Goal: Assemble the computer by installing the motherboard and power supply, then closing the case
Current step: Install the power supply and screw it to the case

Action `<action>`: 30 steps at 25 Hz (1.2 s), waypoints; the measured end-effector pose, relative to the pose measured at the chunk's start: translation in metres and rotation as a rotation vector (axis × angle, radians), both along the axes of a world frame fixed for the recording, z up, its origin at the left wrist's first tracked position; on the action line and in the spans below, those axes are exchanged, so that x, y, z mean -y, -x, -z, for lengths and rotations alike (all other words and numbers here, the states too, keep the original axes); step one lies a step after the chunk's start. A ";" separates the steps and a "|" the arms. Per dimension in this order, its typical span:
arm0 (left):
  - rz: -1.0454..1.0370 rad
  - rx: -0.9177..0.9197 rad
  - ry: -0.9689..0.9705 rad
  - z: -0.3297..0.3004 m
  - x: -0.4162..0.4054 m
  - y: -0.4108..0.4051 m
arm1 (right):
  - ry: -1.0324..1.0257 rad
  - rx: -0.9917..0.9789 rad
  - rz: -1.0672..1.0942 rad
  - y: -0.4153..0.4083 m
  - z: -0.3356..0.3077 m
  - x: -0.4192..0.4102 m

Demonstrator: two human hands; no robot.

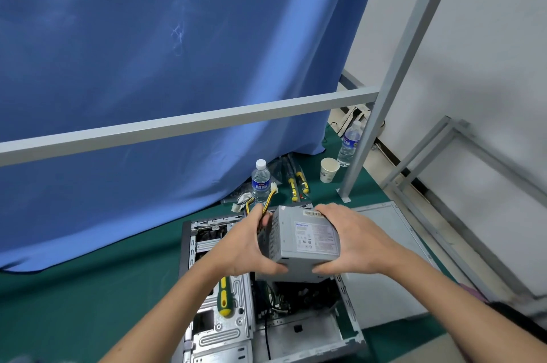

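Blue curtain out back, two water bottles, a paper cup, all on green mat.

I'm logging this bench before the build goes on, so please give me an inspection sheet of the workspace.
Surface: green mat over the bench.
Job's things: power supply held above the open case; side panel flat to the case's right.
Clutter: screwdriver lying on the case; two more screwdrivers; two water bottles; paper cup.
Grippers: left hand and right hand grip the supply's opposite sides, fingers curled round it.
Cables: supply's yellow and black wires trail past the left hand.
Surroundings: blue curtain, grey metal frame, white wall.
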State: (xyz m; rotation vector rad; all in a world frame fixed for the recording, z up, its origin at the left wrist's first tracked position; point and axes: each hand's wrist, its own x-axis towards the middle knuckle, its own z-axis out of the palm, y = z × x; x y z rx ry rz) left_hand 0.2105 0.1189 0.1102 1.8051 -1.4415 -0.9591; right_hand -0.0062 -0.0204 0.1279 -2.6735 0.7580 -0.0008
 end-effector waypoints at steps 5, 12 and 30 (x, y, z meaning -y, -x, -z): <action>-0.037 0.138 0.156 -0.023 0.005 0.011 | -0.071 0.027 -0.018 0.000 -0.008 0.001; -0.033 0.131 0.198 -0.030 0.004 0.014 | -0.086 0.106 0.003 -0.009 -0.005 -0.008; -0.819 -0.851 -0.231 0.065 -0.019 0.006 | -0.251 -0.104 -0.084 -0.006 -0.025 0.004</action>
